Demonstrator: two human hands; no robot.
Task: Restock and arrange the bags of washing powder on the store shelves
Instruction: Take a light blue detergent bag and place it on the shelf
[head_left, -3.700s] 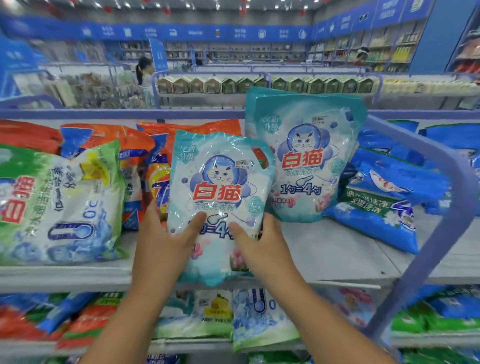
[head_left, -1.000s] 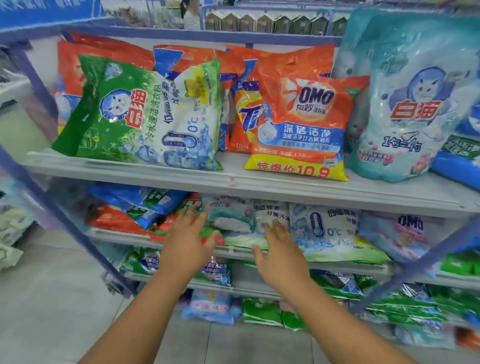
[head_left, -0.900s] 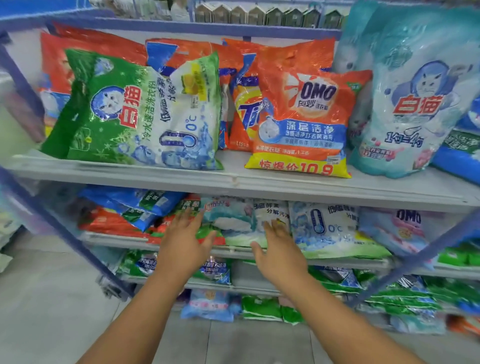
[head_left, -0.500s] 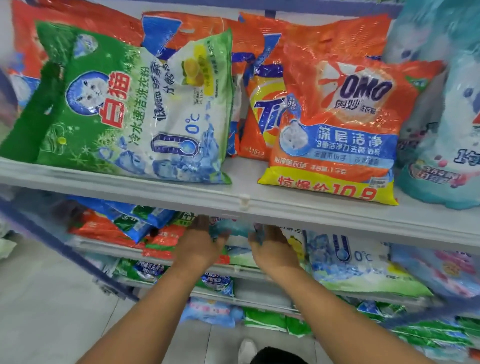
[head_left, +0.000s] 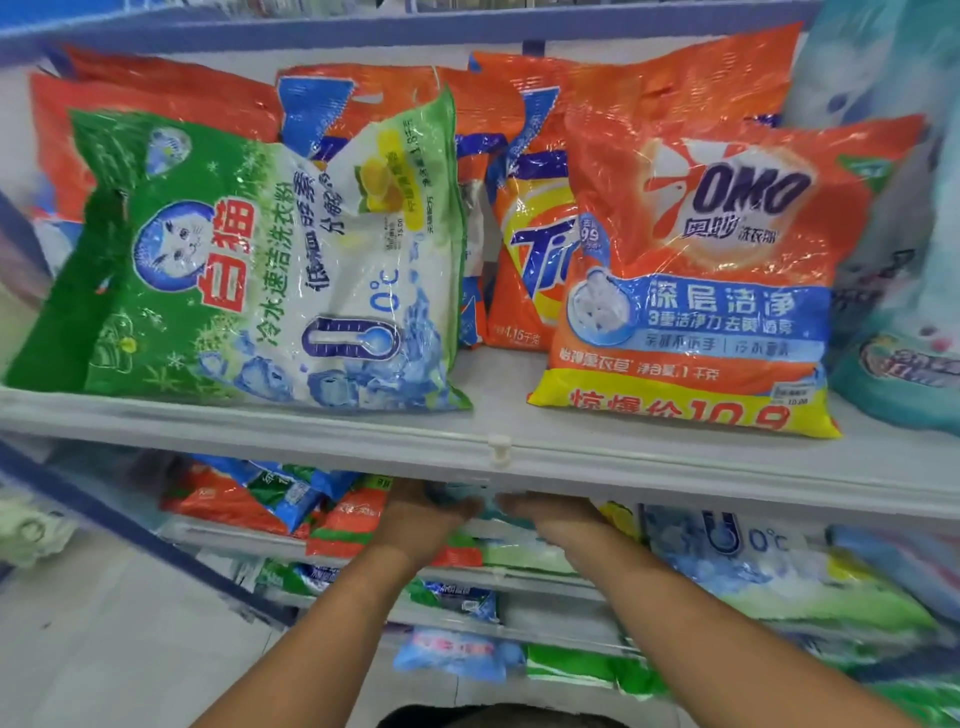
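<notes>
My left hand (head_left: 423, 522) and my right hand (head_left: 553, 519) reach side by side under the lip of the upper shelf (head_left: 363, 441), onto the second shelf. Both close on the top of a pale teal bag of washing powder (head_left: 460, 492), of which only a sliver shows between them. The shelf lip hides my fingertips. On the upper shelf a green and white cat-logo bag (head_left: 249, 270) leans at the left, an orange OMO bag (head_left: 696, 291) stands at the right, and an orange Tide bag (head_left: 530, 260) is behind them.
A large teal bag (head_left: 904, 364) stands at the far right of the upper shelf. The second shelf holds blue (head_left: 291, 493), red-orange (head_left: 348, 525) and white-green 0°C bags (head_left: 753, 561). Lower shelves carry more bags. A blue slanted post (head_left: 130, 525) crosses left, above grey floor (head_left: 130, 649).
I have let go of the teal cat bag, which stands on the upper shelf. The view dropped and closed in, and both hands went from hovering in front of the second shelf to gripping a bag there.
</notes>
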